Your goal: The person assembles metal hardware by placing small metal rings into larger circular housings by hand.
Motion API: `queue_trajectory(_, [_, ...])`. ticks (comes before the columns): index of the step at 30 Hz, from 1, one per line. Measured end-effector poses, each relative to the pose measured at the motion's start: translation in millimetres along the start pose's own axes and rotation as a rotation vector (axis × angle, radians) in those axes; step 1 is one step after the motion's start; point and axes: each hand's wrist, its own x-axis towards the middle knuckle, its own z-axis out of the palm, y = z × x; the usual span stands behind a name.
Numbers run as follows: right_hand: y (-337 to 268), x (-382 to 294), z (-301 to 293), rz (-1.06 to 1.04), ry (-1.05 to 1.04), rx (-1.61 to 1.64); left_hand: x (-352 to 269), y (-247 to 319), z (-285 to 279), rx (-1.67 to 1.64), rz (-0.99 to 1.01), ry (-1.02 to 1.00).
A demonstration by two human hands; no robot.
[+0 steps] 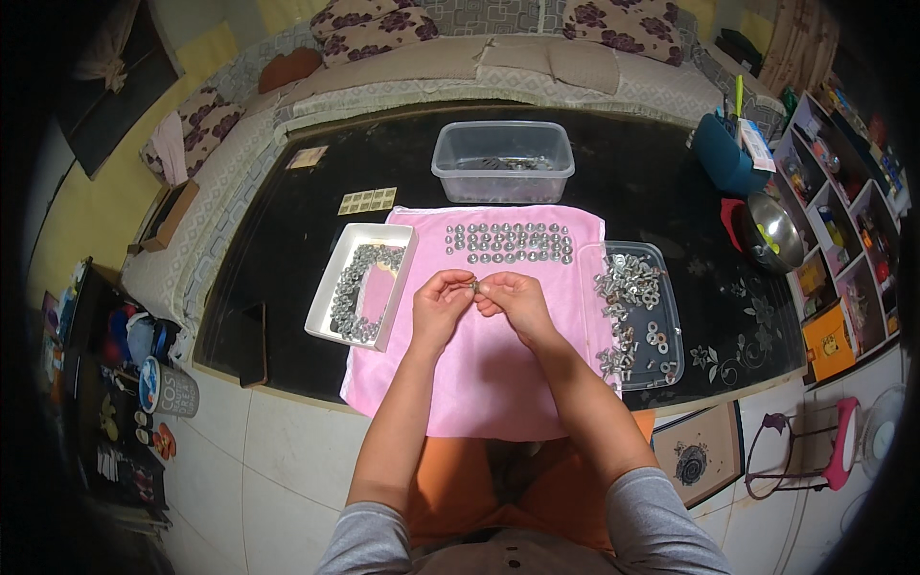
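Observation:
Both hands meet over a pink cloth (467, 381), fingertips pinched on one small metal fastener (474, 286). My left hand (442, 298) grips it from the left and my right hand (514, 298) from the right; the fingers partly hide it. Just beyond them, small metal fasteners with round bases (505, 244) stand in rows on the cloth. To the left, a white cardboard box (327, 302) holds many small metal pieces, perhaps nuts. On the right, a clear plastic lid (665, 309) carries loose screws and washers (625, 284).
A clear plastic tub (503, 172) with some small parts in it stands behind the cloth on the black table (323, 251). A dark flat object (254, 345) lies at the left edge. A metal bowl (773, 230) and a teal container (726, 154) stand at the right.

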Motion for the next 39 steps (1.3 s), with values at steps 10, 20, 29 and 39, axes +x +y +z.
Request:
queue_trajectory(10, [-1.7, -1.0, 0.9, -0.002, 0.003, -0.005, -0.9, 2.0, 3.3, -0.012, 0.004, 0.013])
queue_trajectory(20, [-1.3, -0.1, 0.8, 0.007, 0.003, -0.006, 0.8, -0.4, 0.2, -0.006, -0.002, 0.016])
queue_trajectory(29, [-1.2, -0.2, 1.2, 0.001, 0.007, -0.007, 0.0, -0.1, 2.5, 0.006, -0.004, 0.012])
queue_trajectory(39, [0.4, 0.9, -0.5, 0.005, 0.005, 0.013, 0.0, -0.7, 1.5, -0.01, -0.116, 0.021])
